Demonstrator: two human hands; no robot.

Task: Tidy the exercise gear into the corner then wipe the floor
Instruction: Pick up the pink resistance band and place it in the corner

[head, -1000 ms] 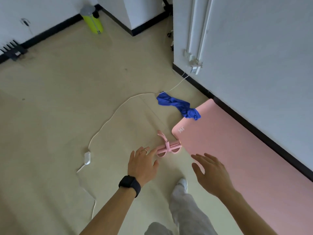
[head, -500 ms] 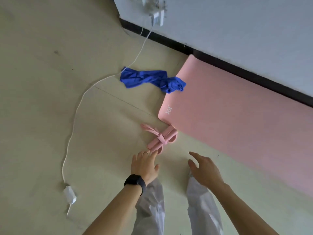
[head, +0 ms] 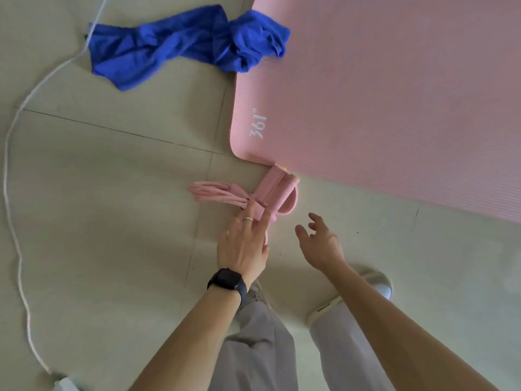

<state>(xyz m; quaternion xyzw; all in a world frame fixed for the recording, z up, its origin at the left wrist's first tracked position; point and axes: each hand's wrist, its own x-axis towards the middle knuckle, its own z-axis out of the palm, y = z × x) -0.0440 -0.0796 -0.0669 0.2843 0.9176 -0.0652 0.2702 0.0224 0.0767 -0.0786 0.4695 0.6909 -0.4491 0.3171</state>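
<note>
A pink pedal resistance band lies on the floor against the near corner of a pink exercise mat. Its bundled cords stick out to the left. My left hand, with a black watch on the wrist, reaches down with straight fingers whose tips touch the band's near end. My right hand hovers just right of the band with its fingers spread and relaxed, holding nothing. A crumpled blue cloth lies on the floor at the mat's far corner, partly on the mat.
A white cable curves across the floor on the left and ends in a white plug at the bottom edge. My legs and a white shoe stand just below the hands on beige floor tiles.
The view has dropped much closer to the floor. My left hand has moved forward until its fingertips touch the pink band. My right hand has come nearer to the band.
</note>
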